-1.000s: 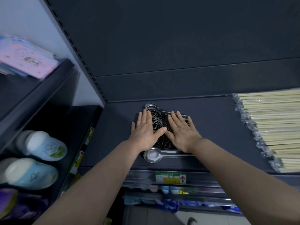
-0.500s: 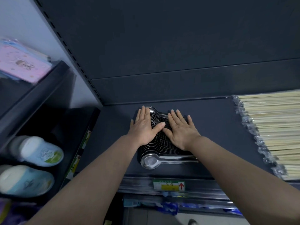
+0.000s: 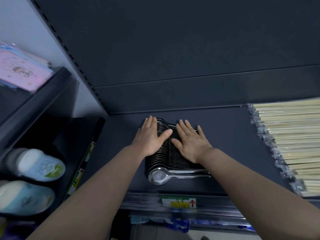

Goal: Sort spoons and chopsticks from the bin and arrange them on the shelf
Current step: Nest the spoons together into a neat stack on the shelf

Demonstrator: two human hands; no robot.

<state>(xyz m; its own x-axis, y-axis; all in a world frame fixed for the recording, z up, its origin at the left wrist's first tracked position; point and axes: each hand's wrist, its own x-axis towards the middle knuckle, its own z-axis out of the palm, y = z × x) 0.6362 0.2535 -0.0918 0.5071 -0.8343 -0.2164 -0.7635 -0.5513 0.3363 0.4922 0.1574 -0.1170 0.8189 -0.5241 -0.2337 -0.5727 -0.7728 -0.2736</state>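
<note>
From the head view, your left hand [image 3: 152,135] and right hand [image 3: 190,142] lie flat and side by side on the row of spoons [image 3: 171,159], fingers straight, thumbs nearly meeting, gripping nothing. Watch the push. The spoons stand nested on edge, and uneven pressure from one palm could, I judge, fan the row sideways or topple it toward 6 o'clock, where the front spoon [image 3: 158,175] lies nearest the lip of the shelf [image 3: 233,144]. Slick metal on a smooth deck should slide readily, so a hard shove toward 12 o'clock may jam the far end against the back panel [image 3: 173,97]. The spoons look like polished steel, packed tight, with bowls at 9 o'clock and handles at 3 o'clock. The row sits mid-shelf, well apart from the wrapped chopsticks [image 3: 290,135] at 3 o'clock.
</note>
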